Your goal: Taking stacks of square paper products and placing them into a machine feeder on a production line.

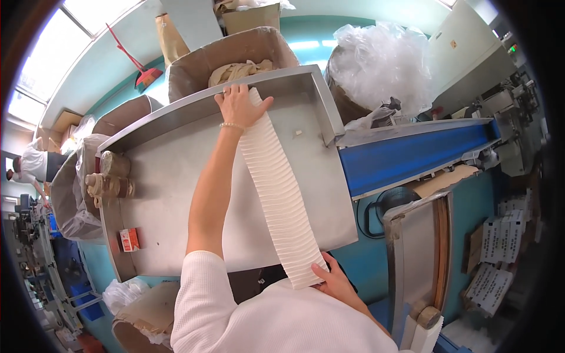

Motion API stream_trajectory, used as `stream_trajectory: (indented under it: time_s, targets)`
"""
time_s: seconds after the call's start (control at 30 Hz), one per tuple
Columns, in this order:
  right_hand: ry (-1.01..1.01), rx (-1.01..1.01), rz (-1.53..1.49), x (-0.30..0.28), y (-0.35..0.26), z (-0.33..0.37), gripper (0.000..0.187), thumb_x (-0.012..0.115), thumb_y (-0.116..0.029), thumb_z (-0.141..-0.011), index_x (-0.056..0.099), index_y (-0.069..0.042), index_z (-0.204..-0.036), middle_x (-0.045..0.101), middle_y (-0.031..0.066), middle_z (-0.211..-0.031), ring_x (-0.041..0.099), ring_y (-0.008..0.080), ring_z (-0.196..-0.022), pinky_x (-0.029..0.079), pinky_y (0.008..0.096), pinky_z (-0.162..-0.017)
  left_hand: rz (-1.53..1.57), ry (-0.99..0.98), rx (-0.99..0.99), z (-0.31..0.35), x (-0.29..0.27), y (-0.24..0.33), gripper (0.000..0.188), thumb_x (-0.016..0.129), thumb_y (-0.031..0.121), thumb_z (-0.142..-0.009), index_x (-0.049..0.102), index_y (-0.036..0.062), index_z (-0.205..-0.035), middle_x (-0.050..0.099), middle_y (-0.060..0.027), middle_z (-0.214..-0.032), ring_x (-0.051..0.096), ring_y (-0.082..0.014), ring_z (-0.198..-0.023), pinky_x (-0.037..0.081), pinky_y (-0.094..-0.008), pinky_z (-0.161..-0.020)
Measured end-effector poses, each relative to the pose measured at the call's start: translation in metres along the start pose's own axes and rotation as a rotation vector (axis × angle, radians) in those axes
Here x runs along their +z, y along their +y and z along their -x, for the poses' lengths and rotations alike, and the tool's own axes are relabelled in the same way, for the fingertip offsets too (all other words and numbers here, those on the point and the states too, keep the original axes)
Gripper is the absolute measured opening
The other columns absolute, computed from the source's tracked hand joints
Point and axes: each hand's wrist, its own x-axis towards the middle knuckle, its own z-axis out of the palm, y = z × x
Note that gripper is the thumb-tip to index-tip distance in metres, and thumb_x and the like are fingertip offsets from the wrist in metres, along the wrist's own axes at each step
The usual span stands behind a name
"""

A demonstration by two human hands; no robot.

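A long row of thin white pieces (276, 185), packed face to face like a ribbed strip, runs across the steel table (170, 188) from its far rim to my body. What the pieces are, I cannot make out. My left hand (241, 107) lies at the far end, fingers stretched toward the rim and thumb spread to the right. My right hand (335, 279) grips the near end close to my body, thumb on top and fingers partly hidden beneath. The strip sags slightly to the right along its length.
A blue conveyor belt (418, 156) adjoins the table's right side. Beyond the far rim stand a cardboard box (235, 50) and a heap of clear plastic film (382, 65). At the left edge are a bottle (112, 186) and a small red-and-white box (129, 240). A person (35, 165) is far left.
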Motion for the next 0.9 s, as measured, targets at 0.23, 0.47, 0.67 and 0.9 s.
stream_trajectory:
  time_s: [0.23,0.47,0.67,0.9]
  targets:
    - [-0.103,-0.058,0.602,-0.056,-0.079,-0.011,0.071,0.073,-0.025,-0.089,0.038,0.004,-0.143,0.062,0.0194,-0.117,0.065,0.0225,-0.101,0.057,0.0354,-0.083,0.012,-0.002,-0.213,0.069,-0.019,-0.024,0.055,0.069,0.045,-0.066,0.058,0.0003,-0.097,0.062,-0.0173,-0.104,0.049,-0.0337,-0.116,0.021,-0.0553,-0.104]
    - [-0.161,-0.469,1.339,-0.018,-0.163,-0.051,0.085,0.078,-0.045,-0.078,0.046,0.008,-0.137,0.064,0.0207,-0.115,0.066,0.0232,-0.093,0.055,0.0332,-0.077,-0.402,-0.037,-0.986,0.260,-0.107,-0.116,0.082,0.051,0.071,-0.083,0.053,-0.0057,-0.111,0.067,-0.0255,-0.103,0.065,-0.0416,-0.099,0.024,-0.0594,-0.107]
    - [-0.010,-0.664,1.093,0.007,-0.167,-0.091,0.047,0.066,-0.035,-0.093,0.056,0.002,-0.120,0.066,0.0069,-0.096,0.060,0.0106,-0.086,0.049,0.0257,-0.074,-0.284,0.076,-1.206,0.364,-0.156,-0.150,0.089,0.046,0.076,-0.084,0.038,0.0107,-0.144,0.054,-0.0265,-0.132,0.052,-0.0412,-0.123,0.034,-0.0548,-0.104]
    - [-0.085,-0.343,0.278,-0.020,-0.153,-0.102,0.028,0.064,-0.022,-0.095,0.062,-0.002,-0.115,0.066,0.0028,-0.102,0.062,0.0117,-0.087,0.049,0.0252,-0.074,-0.291,0.134,-1.053,0.380,-0.146,-0.146,0.074,0.048,0.067,-0.091,0.046,0.0144,-0.142,0.053,-0.0224,-0.133,0.049,-0.0405,-0.125,0.038,-0.0535,-0.102]
